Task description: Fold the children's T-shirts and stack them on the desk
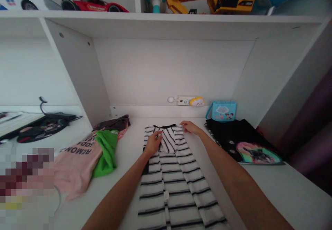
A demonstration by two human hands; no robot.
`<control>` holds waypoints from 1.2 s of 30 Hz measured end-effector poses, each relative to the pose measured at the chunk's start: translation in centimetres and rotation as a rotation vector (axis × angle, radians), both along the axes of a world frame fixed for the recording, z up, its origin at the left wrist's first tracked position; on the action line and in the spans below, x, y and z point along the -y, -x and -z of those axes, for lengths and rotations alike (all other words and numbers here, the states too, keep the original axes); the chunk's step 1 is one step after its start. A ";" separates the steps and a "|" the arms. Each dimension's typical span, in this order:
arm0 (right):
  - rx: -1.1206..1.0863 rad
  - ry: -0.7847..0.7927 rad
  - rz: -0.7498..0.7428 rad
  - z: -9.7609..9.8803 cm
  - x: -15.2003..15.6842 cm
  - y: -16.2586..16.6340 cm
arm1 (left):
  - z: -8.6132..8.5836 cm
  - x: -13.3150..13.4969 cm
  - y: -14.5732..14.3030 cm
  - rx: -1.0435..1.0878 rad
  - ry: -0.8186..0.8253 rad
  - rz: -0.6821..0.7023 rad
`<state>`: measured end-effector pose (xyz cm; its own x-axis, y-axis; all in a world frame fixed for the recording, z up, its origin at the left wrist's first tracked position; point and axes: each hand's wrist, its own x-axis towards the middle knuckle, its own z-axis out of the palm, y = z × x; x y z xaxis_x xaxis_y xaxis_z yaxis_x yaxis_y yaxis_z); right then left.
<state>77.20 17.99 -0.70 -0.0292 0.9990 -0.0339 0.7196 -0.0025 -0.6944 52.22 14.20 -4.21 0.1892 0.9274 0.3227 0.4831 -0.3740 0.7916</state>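
Observation:
A white shirt with black stripes (176, 178) lies flat on the white desk, its sides folded inward and its collar end away from me. A small white tag shows near its middle. My left hand (153, 143) rests on the upper left part, fingertips closed on the fabric beside a folded piece with slanting stripes. At the far right corner, by the shoulder, my right hand (191, 127) pinches the shirt's edge between thumb and fingers. The shirt's near end runs out of view.
Left lie a pink printed shirt (75, 161) and a green cloth (107, 154). Right is a folded black garment (233, 136) with a blue desk calendar (224, 111) behind. A power strip (183, 101) sits at the back wall. Above, a shelf (181, 17) holds toy vehicles.

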 end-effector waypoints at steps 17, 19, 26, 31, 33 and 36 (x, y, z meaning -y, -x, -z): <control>0.387 -0.031 0.129 -0.5 -0.8 2.6 | 0.0 0.3 -0.2 -0.010 0.043 -0.013; 0.402 -0.068 0.141 -0.9 0.6 2.3 | 0.1 0.2 -0.3 0.004 0.048 -0.009; 0.307 -0.157 -0.197 -4.9 14.2 -0.5 | 0.0 0.0 -0.3 0.009 0.018 -0.015; 0.116 -0.023 -0.308 -4.8 28.7 0.9 | 0.0 0.3 -0.5 0.026 0.051 -0.034; 0.098 0.021 -0.320 -3.5 32.3 1.9 | 0.1 0.2 -0.5 0.033 0.065 -0.056; 0.122 0.043 -0.339 -1.4 34.9 3.3 | 0.0 -0.1 -0.4 -0.004 0.063 -0.044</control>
<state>73.93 -16.90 0.74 -0.3514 0.9310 -0.0990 0.7623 0.2231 -0.6076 52.65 14.32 -4.18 0.1487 0.9533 0.2628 0.5014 -0.3018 0.8109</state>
